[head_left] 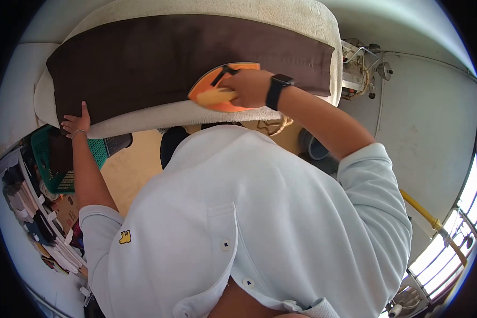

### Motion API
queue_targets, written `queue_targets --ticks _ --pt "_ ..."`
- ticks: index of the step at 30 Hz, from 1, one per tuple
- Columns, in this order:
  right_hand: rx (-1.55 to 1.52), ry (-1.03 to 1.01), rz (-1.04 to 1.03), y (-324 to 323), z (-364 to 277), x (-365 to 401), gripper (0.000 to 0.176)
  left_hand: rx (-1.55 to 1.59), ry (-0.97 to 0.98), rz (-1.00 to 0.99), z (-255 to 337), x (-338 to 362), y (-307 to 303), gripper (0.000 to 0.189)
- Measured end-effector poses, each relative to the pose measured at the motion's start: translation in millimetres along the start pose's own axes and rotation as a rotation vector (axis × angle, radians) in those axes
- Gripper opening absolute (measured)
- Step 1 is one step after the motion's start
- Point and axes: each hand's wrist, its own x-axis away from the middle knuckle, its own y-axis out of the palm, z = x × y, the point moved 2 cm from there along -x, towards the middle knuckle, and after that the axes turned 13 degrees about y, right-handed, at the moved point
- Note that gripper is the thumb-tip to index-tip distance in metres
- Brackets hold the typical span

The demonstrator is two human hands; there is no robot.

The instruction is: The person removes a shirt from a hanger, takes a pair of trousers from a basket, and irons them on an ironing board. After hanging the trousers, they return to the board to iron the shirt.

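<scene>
A long piece of dark brown cloth (pixel 138 63) lies spread over a padded ironing board (pixel 302 18) with a cream cover. My right hand (pixel 249 87) is wrapped round the handle of an orange clothes iron (pixel 206 85), which rests on the cloth near its front edge, its pointed end to the left. At the cloth's front left corner, my left hand (pixel 78 122) lies with its fingers spread, touching the fabric. The underside of the iron is hidden.
Below the board's left end stands a green plastic basket (pixel 47 164) with dark fabric in it. Folded clothes (pixel 40 228) fill shelves at the lower left. A metal machine (pixel 358 69) stands right of the board, and a grey bucket (pixel 315 144) sits beneath. A yellow pipe (pixel 421 209) runs at the right.
</scene>
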Motion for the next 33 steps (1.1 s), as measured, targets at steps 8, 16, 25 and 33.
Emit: queue_targets --ticks 8,16,25,33 --pt "-0.646 0.491 0.445 43 189 93 0.035 -0.026 0.047 0.022 -5 -17 10 0.121" --pt "-0.855 1.003 0.514 54 240 143 0.036 -0.05 0.028 -0.032 2 -16 9 0.121" --pt "-0.678 0.257 0.4 -26 38 30 0.037 -0.098 0.021 -0.059 3 -20 14 0.121" --pt "-0.488 0.307 0.553 -57 35 -72 0.042 -0.045 0.027 -0.012 2 -12 11 0.12"
